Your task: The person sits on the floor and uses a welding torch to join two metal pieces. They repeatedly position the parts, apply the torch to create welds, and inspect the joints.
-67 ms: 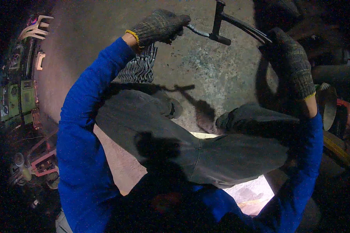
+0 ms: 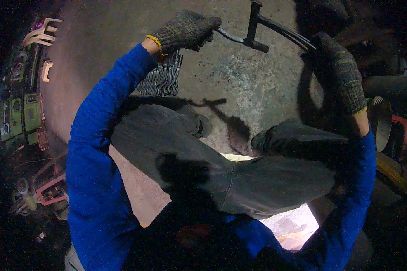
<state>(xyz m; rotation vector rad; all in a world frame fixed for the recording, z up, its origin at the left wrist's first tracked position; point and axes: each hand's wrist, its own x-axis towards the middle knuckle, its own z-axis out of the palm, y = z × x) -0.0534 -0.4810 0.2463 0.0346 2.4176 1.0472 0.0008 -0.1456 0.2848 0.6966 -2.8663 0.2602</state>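
My left hand (image 2: 185,31), in a grey knitted glove with a yellow cuff, is closed around a bent metal rod (image 2: 230,35). That rod runs right to a short dark cylindrical piece (image 2: 259,46). In a matching glove, my right hand (image 2: 339,67) is closed on the long handle of a dark hammer-like tool (image 2: 282,30). The tool's upright head meets the cylindrical piece at its lower end; whether they are joined, I cannot tell. Below my left wrist, a pile of similar bent metal rods (image 2: 163,77) lies on the floor, partly hidden by my sleeve.
Under my hands is a stained concrete floor (image 2: 239,77), with my legs bent across it. On the left stand a pale plastic chair (image 2: 43,34), a green machine (image 2: 20,115) and a red metal frame (image 2: 52,189). Dark, cluttered equipment and a yellow curved edge (image 2: 391,169) lie right.
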